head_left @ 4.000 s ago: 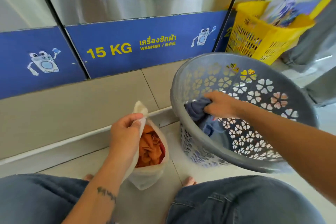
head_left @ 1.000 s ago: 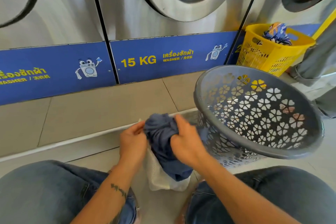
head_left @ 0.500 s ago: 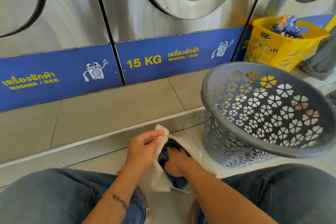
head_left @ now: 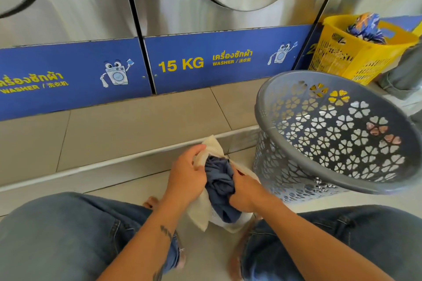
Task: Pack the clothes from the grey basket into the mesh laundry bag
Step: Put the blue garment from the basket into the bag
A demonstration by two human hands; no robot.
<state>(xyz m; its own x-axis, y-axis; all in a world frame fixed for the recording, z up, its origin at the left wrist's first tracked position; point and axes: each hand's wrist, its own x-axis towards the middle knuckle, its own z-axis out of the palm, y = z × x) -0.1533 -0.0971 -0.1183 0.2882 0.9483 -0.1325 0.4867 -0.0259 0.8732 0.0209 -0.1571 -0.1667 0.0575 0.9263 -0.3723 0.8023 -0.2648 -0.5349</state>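
Note:
A white mesh laundry bag [head_left: 201, 214] stands on the floor between my knees. A dark blue garment [head_left: 219, 182] bulges from its mouth. My left hand [head_left: 187, 175] pinches the bag's upper left rim and holds it up. My right hand [head_left: 245, 191] presses against the blue garment from the right, fingers curled into the cloth. The grey basket [head_left: 296, 157] with flower-shaped holes tilts toward me on the right, and I see no clothes inside it.
Steel washers with blue "15 KG" panels [head_left: 182, 64] line the wall above a tiled step [head_left: 127, 128]. A yellow basket [head_left: 356, 57] with patterned cloth stands at the far right, beside another person's grey trouser leg [head_left: 402, 77]. My jeans-clad knees [head_left: 68, 235] frame the bag.
The blue garment went from the basket into the bag, over the orange clothes. Since half a second ago my right hand has come up from deep in the bag to the garment's side.

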